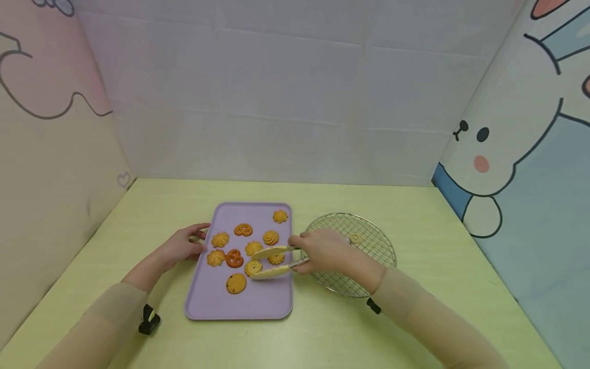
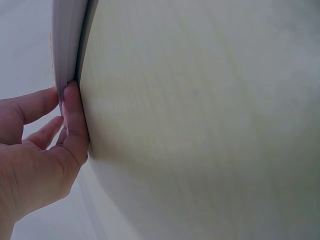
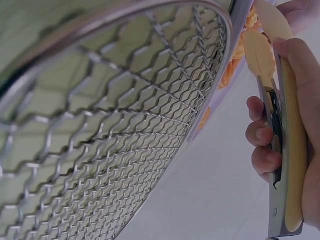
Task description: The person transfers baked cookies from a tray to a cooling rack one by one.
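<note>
My right hand (image 1: 329, 251) grips a pair of tongs (image 1: 269, 272) with pale yellow tips. The tongs' tips stand spread over the right part of a lilac tray (image 1: 262, 306), with a round swirled cookie (image 1: 253, 268) close by them. In the right wrist view, fingers and thumb wrap the tongs' (image 3: 292, 170) handles. My left hand (image 1: 182, 244) is at the tray's left edge, its fingertips touching the rim (image 2: 70, 45) in the left wrist view. Several cookies lie on the tray, among them a pretzel-shaped one (image 1: 234, 259) and a flower-shaped one (image 1: 279, 216).
Right of the tray, a round wire rack (image 1: 345, 287) lies on the pale yellow table (image 1: 415, 225), partly hidden by my right hand. A small ring-shaped cookie (image 1: 356, 239) is on the rack. White sheeting and cartoon-printed panels stand around the table.
</note>
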`<action>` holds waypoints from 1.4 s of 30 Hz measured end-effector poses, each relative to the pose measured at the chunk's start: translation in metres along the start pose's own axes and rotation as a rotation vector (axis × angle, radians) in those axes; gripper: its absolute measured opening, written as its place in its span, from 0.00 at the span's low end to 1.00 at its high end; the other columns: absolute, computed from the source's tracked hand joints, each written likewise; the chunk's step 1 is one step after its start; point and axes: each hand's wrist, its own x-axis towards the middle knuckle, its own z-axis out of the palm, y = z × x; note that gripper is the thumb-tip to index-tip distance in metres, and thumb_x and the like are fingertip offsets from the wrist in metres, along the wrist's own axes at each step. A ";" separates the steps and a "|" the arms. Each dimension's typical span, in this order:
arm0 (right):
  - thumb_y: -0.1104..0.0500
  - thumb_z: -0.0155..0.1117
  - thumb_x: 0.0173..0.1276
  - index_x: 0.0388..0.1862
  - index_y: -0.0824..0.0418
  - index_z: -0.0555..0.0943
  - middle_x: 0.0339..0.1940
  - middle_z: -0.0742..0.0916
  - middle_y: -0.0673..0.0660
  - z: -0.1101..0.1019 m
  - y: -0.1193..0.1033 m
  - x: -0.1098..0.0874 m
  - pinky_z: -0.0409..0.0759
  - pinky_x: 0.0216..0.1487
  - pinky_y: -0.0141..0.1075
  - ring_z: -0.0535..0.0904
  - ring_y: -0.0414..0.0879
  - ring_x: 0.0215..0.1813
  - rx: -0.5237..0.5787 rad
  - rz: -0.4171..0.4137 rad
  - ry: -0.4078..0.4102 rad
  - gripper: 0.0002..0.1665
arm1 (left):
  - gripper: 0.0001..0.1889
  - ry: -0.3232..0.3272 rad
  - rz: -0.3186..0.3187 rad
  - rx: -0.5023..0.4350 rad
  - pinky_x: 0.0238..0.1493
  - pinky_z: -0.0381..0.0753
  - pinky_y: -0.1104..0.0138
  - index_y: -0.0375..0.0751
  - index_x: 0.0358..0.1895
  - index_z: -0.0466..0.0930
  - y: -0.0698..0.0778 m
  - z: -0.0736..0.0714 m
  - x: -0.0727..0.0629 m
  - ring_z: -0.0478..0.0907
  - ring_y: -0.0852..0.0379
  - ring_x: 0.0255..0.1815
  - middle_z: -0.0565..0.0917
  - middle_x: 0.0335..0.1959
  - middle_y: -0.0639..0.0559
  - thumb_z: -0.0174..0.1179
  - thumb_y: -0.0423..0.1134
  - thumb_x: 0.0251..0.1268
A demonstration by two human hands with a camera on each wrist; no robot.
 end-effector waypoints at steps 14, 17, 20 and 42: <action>0.33 0.63 0.55 0.49 0.49 0.76 0.25 0.77 0.44 -0.001 -0.003 0.012 0.66 0.16 0.30 0.67 0.38 0.19 -0.011 0.029 -0.046 0.30 | 0.36 0.002 0.010 0.004 0.38 0.82 0.65 0.34 0.73 0.51 -0.002 -0.001 0.002 0.74 0.51 0.41 0.66 0.56 0.33 0.56 0.27 0.61; 0.32 0.63 0.54 0.49 0.49 0.76 0.24 0.77 0.44 -0.001 -0.004 0.014 0.66 0.16 0.30 0.67 0.38 0.19 -0.011 0.039 -0.064 0.31 | 0.36 0.000 0.013 0.005 0.38 0.82 0.65 0.34 0.72 0.51 -0.002 -0.001 0.001 0.74 0.51 0.41 0.66 0.56 0.34 0.56 0.27 0.61; 0.31 0.63 0.54 0.47 0.49 0.77 0.23 0.76 0.43 -0.001 -0.004 0.015 0.65 0.17 0.30 0.66 0.38 0.19 -0.015 0.038 -0.069 0.30 | 0.36 -0.002 0.018 0.003 0.38 0.82 0.65 0.33 0.72 0.51 -0.002 -0.001 0.001 0.74 0.52 0.41 0.66 0.56 0.34 0.56 0.27 0.62; 0.36 0.66 0.55 0.44 0.50 0.77 0.25 0.82 0.44 -0.009 0.002 0.003 0.68 0.19 0.29 0.69 0.36 0.20 0.073 0.011 -0.044 0.25 | 0.36 -0.005 0.017 -0.001 0.39 0.82 0.64 0.33 0.73 0.50 0.000 -0.001 0.000 0.75 0.51 0.42 0.65 0.56 0.33 0.56 0.27 0.62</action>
